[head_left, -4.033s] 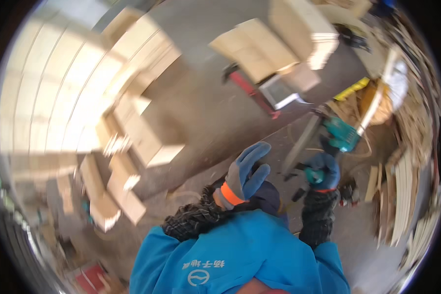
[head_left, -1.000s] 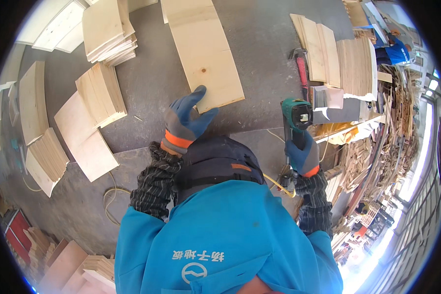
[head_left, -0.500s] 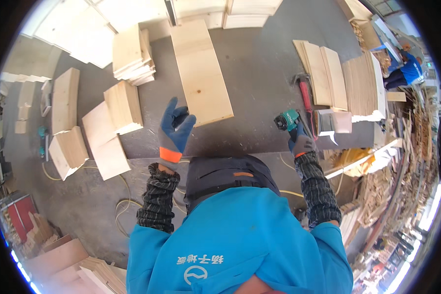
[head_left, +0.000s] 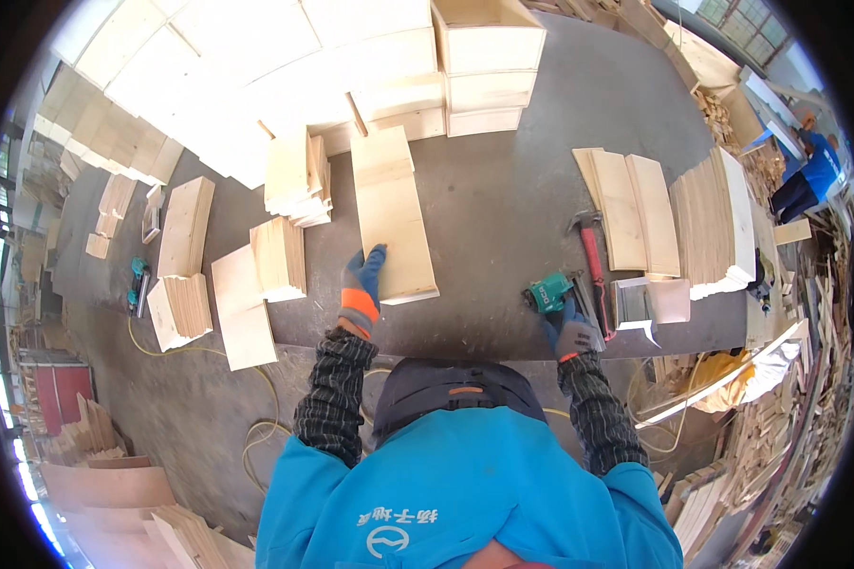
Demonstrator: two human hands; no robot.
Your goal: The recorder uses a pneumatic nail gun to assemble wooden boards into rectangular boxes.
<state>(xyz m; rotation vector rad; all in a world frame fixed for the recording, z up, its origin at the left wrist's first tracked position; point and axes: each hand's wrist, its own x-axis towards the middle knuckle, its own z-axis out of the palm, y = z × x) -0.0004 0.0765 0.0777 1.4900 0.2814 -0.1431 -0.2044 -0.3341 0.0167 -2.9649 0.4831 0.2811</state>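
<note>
My left hand (head_left: 362, 282), in a blue and grey glove with an orange cuff, grips the near left edge of a long pale wooden board (head_left: 396, 228). The board lies lengthwise away from me, and a faint seam crosses it towards its far end. My right hand (head_left: 571, 329), gloved too, is closed round a green nail gun (head_left: 550, 292) low over the table, right of the board. Some of its fingers are hidden behind the tool. Just beyond it on the right lies a hammer (head_left: 594, 270) with a red handle.
Stacked wooden panels (head_left: 280, 258) stand left of the board, and more boards (head_left: 626, 213) lie on the right. Pale wooden boxes (head_left: 489, 90) line the far side. Another green tool (head_left: 139, 284) lies far left. A yellow hose (head_left: 273, 403) trails below. A co-worker (head_left: 811, 175) stands far right.
My left hand has gone from spread fingers beside the board to gripping its edge. The view has shifted, so the table appears lower. My right hand still holds the nail gun.
</note>
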